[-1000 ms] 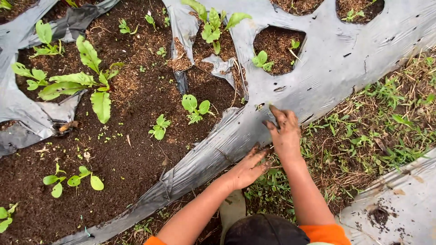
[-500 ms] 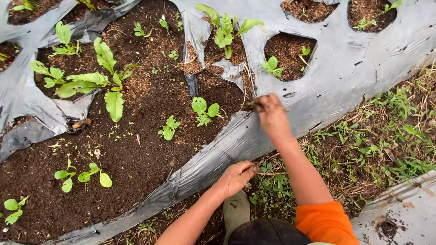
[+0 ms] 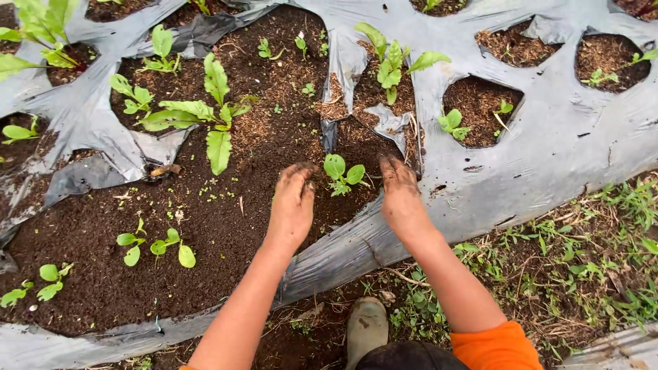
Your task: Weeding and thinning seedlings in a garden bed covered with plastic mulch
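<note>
Left hand (image 3: pixel 291 205) flat on dark brown loose soil (image 3: pixel 205 226), palm down, fingers together and soil-caked, released, grasping nothing. Right hand (image 3: pixel 399 195) likewise flat and unclenched, resting at the near right margin of the same soil opening, partly over the edge of the grey plastic mulch sheet (image 3: pixel 548 157). Small green seedling with rounded leaves (image 3: pixel 343 175) upright between both hands, just beside each, apparently not touched. Hands set either side of the stem, presumably to firm soil around the roots without crushing leaves.

Mulch sheet stretched over the bed, torn open wide at centre and left, probably to expose planting ground. Round cut holes at far right, each framing a patch of soil and a small seedling (image 3: pixel 451 122), likely to keep weeds down around single plants. Torn flap of sheet (image 3: pixel 349 62) folded upright far of the hands.

Larger leafy plant with long green leaves (image 3: pixel 205 116) at far left of the opening. Pair of small round-leaved seedlings (image 3: pixel 154 247) at near left. Tall seedling with pointed leaves (image 3: pixel 394 65) far of the right hand.

Weedy ground with low green growth (image 3: pixel 582 260) at near right, beyond the sheet's edge. Grey-green boot toe (image 3: pixel 367 325) at the near edge, planted on that ground below the bed. Orange sleeve (image 3: pixel 497 346) on the right arm.

No packages, labels or signs in view.
</note>
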